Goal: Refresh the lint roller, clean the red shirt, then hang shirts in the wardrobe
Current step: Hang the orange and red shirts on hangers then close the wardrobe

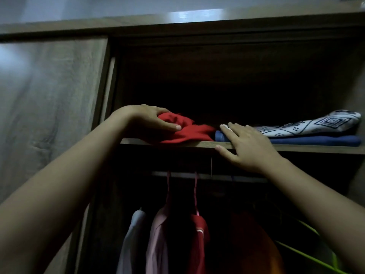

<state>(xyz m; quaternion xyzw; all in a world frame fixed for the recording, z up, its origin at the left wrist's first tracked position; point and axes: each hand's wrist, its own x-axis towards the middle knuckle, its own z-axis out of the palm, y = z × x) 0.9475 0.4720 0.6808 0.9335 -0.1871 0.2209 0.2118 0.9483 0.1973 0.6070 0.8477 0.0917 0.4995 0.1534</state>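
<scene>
A crumpled red shirt [189, 131] lies on the wardrobe's upper shelf [316, 148], left of the middle. My left hand [146, 120] grips its left end, fingers curled over the cloth and thumb stretched along its front. My right hand [245, 147] lies flat with straight fingers on a folded blue garment [316, 140] just right of the red shirt, its thumb over the shelf's front edge. No lint roller is in view.
A folded white cloth with dark blue patterns [316, 125] tops the blue garment. Below the shelf a rail [217, 176] carries hanging clothes: white [131, 240], pink [158, 240], red [199, 240], orange [254, 250]. Green hangers [308, 256] sit lower right. The wardrobe's closed door [49, 115] fills the left.
</scene>
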